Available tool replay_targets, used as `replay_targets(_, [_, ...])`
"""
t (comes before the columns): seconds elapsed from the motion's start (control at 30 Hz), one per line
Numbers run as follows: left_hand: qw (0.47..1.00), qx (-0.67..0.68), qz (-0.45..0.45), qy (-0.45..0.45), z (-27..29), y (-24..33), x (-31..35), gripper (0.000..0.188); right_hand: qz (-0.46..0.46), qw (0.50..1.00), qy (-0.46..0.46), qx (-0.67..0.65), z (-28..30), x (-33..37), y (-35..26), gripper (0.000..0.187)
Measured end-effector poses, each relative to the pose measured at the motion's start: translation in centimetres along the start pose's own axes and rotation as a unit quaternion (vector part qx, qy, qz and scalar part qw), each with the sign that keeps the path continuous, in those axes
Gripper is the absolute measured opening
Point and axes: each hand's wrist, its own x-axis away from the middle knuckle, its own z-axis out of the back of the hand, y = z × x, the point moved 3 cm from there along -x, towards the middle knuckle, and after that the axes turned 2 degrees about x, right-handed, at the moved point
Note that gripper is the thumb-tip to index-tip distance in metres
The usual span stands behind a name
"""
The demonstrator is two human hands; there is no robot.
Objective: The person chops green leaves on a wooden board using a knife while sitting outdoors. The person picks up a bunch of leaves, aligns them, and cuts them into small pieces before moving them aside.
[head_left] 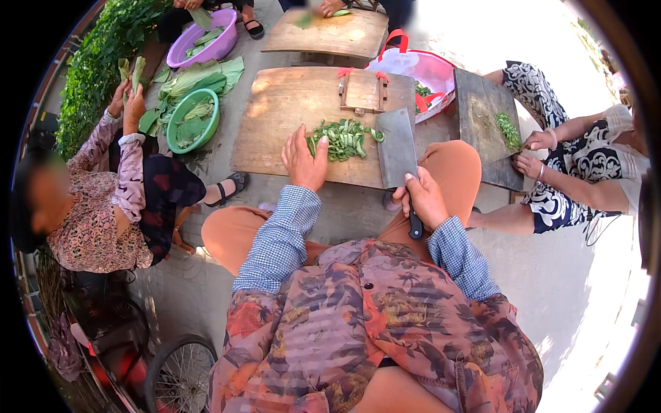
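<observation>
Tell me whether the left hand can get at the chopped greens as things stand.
Likely yes: the left hand is right beside the chopped greens, nothing visible between them; the cleaver is at their right edge.

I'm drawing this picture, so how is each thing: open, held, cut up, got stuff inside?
Left hand: open, beside the chopped greens
Right hand: gripping the cleaver
Cleaver: held, broad blade face showing
Chopped greens: cut up, in a loose pile on the wooden board
Green basin: leaves inside
Purple basin: leaves inside
Bag with red handles: open, greens inside
</observation>
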Motion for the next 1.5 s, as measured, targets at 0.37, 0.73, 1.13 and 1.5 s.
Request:
replay_targets(0.37, [0.999, -0.013, -0.044, 0.006, -1.9, 1.9, -2.0, 0.074, -0.037, 0.998, 0.016, 0.042, -2.1, -1.8, 0.7, 0.048])
replay_targets(0.73, [0.998, -0.005, -0.055, -0.024, -3.0, 3.0, -2.3, 0.078, -0.026, 0.998, -0.014, 0.061, -4.3, -1.4, 0.9, 0.021])
replay_targets(1.13, [0.998, 0.021, -0.062, -0.013, -3.6, 4.0, -2.6, 0.078, -0.042, 0.997, 0.000, 0.061, -5.7, -2.1, 0.9, 0.022])
replay_targets(1.5, [0.998, 0.041, -0.046, -0.012, -3.3, 4.4, -2.3, 0.075, -0.033, 0.996, -0.029, 0.074, -6.3, -2.9, 0.5, 0.023])
